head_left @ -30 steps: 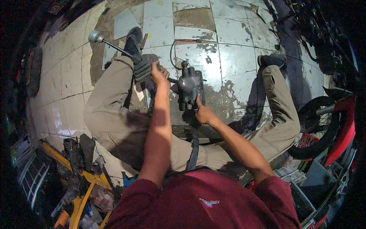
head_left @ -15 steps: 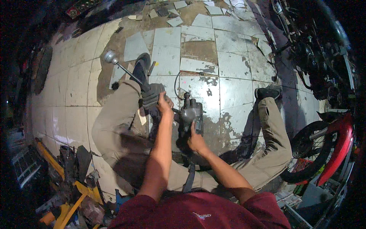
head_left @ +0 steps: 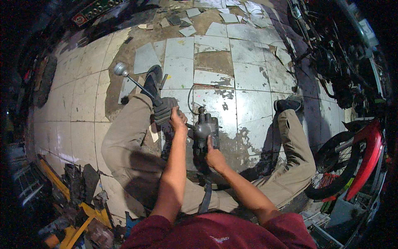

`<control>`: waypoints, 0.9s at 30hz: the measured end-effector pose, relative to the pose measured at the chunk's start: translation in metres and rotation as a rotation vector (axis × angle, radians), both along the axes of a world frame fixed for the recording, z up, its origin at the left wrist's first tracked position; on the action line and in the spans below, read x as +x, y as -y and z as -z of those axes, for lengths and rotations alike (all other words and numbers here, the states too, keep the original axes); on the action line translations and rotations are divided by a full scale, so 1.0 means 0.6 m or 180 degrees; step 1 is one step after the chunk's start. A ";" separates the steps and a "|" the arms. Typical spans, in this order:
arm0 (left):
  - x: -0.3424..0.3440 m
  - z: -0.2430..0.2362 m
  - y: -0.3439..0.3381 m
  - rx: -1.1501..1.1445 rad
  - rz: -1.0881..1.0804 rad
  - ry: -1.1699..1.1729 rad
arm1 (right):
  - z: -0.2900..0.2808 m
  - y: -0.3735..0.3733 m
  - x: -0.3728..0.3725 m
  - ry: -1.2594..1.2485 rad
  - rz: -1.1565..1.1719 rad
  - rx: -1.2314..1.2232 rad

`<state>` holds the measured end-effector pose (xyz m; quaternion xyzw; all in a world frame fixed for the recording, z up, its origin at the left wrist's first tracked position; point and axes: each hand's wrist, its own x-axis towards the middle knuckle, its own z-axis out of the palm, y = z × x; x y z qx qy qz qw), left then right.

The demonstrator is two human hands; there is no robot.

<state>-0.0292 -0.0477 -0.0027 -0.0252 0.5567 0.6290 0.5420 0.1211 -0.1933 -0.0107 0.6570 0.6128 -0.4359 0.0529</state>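
Between my legs on the floor is a dark mechanical housing with short cylindrical stubs on its far end. To its left, a black ribbed rubber boot lies near my foot. A thin metal rod runs from the boot toward the far left and ends in a silvery rounded piece. My left hand is closed around the near end of the boot. My right hand grips the near right side of the housing, its index finger stretched along the top. Its other fingers are partly hidden.
A thin cable curves across the tiles beyond the housing. Broken tile pieces lie farther off. At the right are a wheel and a red fender. Yellow metal parts clutter the lower left.
The view has tilted slightly, so the floor and boot sit a little lower in it. Both hands keep nearly the same places on the boot and housing.
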 end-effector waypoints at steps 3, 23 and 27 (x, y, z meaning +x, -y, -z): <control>-0.007 0.019 0.002 0.0027 0.0029 0.0104 | -0.014 0.020 0.010 -0.0140 -0.0178 -0.0006; -0.002 0.025 -0.005 -0.0022 -0.0061 -0.0007 | -0.006 0.020 0.010 -0.0255 0.0083 -0.0135; -0.014 0.040 -0.003 -0.0031 -0.0002 0.0134 | 0.009 0.004 -0.009 -0.0180 0.0160 0.0087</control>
